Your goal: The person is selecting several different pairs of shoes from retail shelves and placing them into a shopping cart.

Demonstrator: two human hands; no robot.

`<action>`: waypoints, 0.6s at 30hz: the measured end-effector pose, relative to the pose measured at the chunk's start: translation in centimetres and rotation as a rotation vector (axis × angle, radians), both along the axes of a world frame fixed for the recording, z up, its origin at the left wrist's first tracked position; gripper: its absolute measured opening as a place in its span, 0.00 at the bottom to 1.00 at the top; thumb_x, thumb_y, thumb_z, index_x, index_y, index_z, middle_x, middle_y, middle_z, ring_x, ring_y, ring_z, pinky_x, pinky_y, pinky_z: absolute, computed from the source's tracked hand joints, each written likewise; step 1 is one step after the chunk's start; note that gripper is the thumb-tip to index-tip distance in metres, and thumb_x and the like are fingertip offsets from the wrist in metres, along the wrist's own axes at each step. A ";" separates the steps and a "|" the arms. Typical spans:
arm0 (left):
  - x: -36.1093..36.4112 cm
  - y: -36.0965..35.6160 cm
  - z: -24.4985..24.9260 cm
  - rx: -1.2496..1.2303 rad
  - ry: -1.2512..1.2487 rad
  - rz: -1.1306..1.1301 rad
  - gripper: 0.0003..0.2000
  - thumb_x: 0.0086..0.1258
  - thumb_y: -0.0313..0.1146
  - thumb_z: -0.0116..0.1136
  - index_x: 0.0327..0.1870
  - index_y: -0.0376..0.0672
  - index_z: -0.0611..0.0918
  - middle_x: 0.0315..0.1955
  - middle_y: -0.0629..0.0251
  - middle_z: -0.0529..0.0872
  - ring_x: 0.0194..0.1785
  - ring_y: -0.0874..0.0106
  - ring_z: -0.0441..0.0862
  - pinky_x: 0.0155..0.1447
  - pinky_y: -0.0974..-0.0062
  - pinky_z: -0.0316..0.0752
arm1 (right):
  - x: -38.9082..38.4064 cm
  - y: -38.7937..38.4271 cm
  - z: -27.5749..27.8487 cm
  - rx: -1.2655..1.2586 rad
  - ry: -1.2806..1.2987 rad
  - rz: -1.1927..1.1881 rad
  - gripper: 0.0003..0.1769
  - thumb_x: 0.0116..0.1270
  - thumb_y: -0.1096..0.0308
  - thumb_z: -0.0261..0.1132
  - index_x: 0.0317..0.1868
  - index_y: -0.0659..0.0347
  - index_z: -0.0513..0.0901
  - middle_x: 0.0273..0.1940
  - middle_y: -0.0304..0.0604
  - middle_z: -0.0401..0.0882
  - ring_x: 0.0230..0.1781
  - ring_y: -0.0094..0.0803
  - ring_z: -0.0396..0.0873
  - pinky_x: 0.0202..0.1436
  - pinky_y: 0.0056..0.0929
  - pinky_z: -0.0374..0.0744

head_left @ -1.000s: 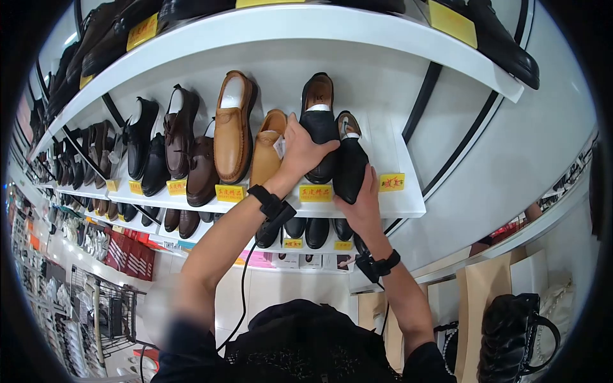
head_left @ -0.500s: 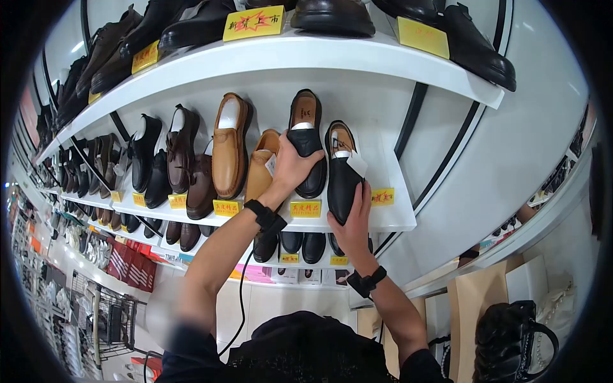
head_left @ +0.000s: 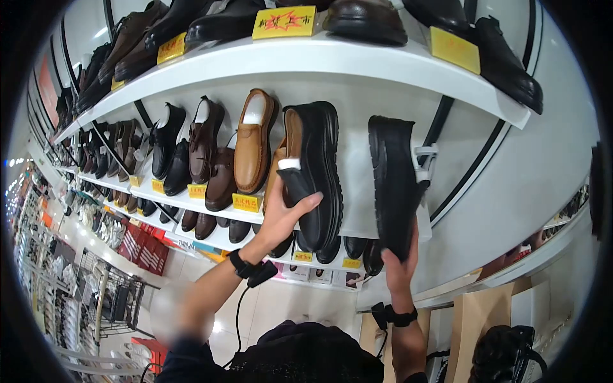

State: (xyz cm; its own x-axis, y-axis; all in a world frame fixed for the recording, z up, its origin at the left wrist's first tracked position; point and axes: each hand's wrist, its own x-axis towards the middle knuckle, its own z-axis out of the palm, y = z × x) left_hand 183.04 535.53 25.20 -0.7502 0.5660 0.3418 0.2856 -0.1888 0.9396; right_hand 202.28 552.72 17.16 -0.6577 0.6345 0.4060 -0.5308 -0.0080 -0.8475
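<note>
My left hand (head_left: 286, 217) grips a black leather loafer (head_left: 321, 172) by its front part, thumb on the upper. That shoe is tilted, with its side and dark ridged sole edge facing right and white stuffing in its opening. Farther right, my right hand (head_left: 401, 262) holds a second black loafer (head_left: 391, 185) near the toe. This one is turned on its side, so its sole edge faces left; something white shows at its opening. Both are lifted in front of the white shelf (head_left: 364, 220). A tan loafer (head_left: 252, 153) stands left of them, and another tan shoe is partly hidden behind my left hand.
More brown shoes (head_left: 205, 143) and black shoes (head_left: 167, 137) line the shelf to the left, with yellow price cards (head_left: 246, 202). An upper shelf (head_left: 287, 60) with dark shoes juts out above. A shopping cart (head_left: 115, 297) stands lower left, and a black handbag (head_left: 504, 354) lower right.
Both black loafers have been lifted off the shelf toward me and turned onto their sides. My right hand has moved right with its shoe, widening the gap between them. The view has shifted slightly.
</note>
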 end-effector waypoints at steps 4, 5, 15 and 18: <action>2.3 -2.2 -4.5 0.198 -0.371 -0.194 0.34 0.72 0.41 0.62 0.72 0.32 0.62 0.61 0.54 0.76 0.63 0.68 0.76 0.68 0.69 0.70 | 1.6 -0.6 -3.6 -0.268 0.108 0.277 0.57 0.58 0.64 0.74 0.80 0.67 0.49 0.73 0.50 0.64 0.70 0.37 0.69 0.75 0.34 0.65; 3.0 -2.7 -5.4 0.155 -0.358 -0.197 0.34 0.72 0.43 0.59 0.72 0.33 0.61 0.62 0.55 0.76 0.64 0.67 0.75 0.69 0.69 0.70 | 1.9 -1.0 -4.2 -0.321 0.093 0.389 0.58 0.58 0.61 0.76 0.80 0.69 0.48 0.73 0.50 0.64 0.72 0.37 0.67 0.76 0.35 0.64; 6.5 -11.2 -8.7 -0.036 -0.240 -0.157 0.45 0.71 0.52 0.58 0.79 0.34 0.50 0.72 0.54 0.63 0.76 0.63 0.60 0.77 0.64 0.55 | -1.2 -5.1 -4.6 -0.320 -0.094 0.672 0.34 0.81 0.58 0.55 0.79 0.60 0.54 0.71 0.42 0.68 0.69 0.35 0.72 0.72 0.39 0.72; 6.3 -15.8 -8.0 -0.084 -0.224 -0.170 0.47 0.71 0.60 0.55 0.78 0.32 0.52 0.72 0.53 0.64 0.75 0.62 0.60 0.78 0.64 0.54 | -1.9 -7.3 -5.7 -0.231 -0.257 0.773 0.32 0.80 0.59 0.57 0.77 0.59 0.57 0.70 0.41 0.70 0.67 0.33 0.74 0.70 0.36 0.73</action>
